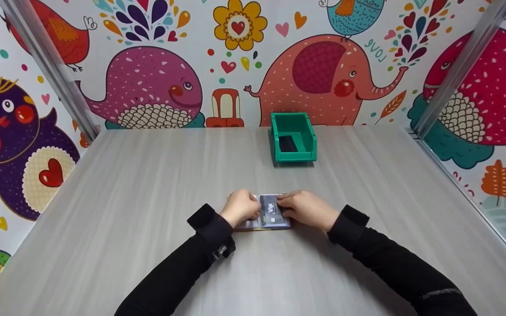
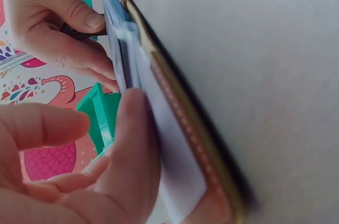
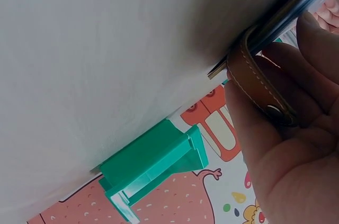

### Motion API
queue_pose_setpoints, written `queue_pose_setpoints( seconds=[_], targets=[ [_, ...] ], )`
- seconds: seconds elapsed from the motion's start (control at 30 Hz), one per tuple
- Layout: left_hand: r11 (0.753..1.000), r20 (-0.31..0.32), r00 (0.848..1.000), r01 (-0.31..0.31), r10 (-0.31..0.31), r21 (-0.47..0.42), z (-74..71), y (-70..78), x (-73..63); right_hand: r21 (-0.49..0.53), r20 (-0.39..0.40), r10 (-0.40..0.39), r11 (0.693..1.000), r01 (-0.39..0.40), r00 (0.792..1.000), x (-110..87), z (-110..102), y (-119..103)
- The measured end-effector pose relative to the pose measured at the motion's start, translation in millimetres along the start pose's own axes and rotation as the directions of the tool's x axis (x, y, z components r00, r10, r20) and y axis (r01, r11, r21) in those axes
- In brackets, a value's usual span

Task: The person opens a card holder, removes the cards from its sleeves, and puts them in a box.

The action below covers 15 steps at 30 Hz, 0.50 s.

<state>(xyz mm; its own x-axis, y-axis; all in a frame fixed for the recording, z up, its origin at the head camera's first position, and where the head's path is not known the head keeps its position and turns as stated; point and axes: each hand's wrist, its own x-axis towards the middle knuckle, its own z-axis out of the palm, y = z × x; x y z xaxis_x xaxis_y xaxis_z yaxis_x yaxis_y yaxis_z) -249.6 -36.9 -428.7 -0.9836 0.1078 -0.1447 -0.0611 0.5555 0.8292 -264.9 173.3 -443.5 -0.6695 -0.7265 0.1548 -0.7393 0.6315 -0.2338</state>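
Observation:
An open card holder (image 1: pixel 257 228) with clear sleeves lies on the table between my hands. A dark card marked "Vip" (image 1: pixel 272 210) shows in its right-hand sleeve. My left hand (image 1: pixel 240 206) is over the left side; in the left wrist view one fingertip (image 2: pixel 135 107) presses the sleeves while another finger stands apart from it. My right hand (image 1: pixel 308 210) grips the right edge, thumb on top. A brown stitched strap with a snap (image 3: pixel 259 83) curves against its fingers in the right wrist view. The left page is mostly hidden.
A green bin (image 1: pixel 294 156) stands beyond the hands near the back wall, with a dark flat piece (image 1: pixel 287 144) inside. Printed walls (image 1: pixel 240 66) with metal corner posts (image 1: pixel 46 66) enclose the light wood-grain table (image 1: pixel 156 184) at the back and sides.

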Motion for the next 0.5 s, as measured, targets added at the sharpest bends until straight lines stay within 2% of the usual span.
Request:
queue_pose_setpoints(
  seconds=[0.1,0.33,0.5],
  targets=[
    [0.999,-0.005,1.000,0.020,-0.020,-0.025,2.2,-0.3,1.3,-0.003,-0.001,0.002,1.000,-0.002,1.000,-0.3,-0.4,0.1],
    [0.997,-0.036,0.999,-0.016,0.018,0.075,7.1,-1.2,1.9,-0.020,-0.002,-0.018,1.000,0.018,1.000,0.0,-0.5,0.7],
    [0.997,-0.039,0.999,-0.010,0.014,0.081,7.2,-1.1,2.3,-0.027,-0.001,-0.025,0.999,0.025,1.000,-0.1,-1.2,0.8]
  ],
)
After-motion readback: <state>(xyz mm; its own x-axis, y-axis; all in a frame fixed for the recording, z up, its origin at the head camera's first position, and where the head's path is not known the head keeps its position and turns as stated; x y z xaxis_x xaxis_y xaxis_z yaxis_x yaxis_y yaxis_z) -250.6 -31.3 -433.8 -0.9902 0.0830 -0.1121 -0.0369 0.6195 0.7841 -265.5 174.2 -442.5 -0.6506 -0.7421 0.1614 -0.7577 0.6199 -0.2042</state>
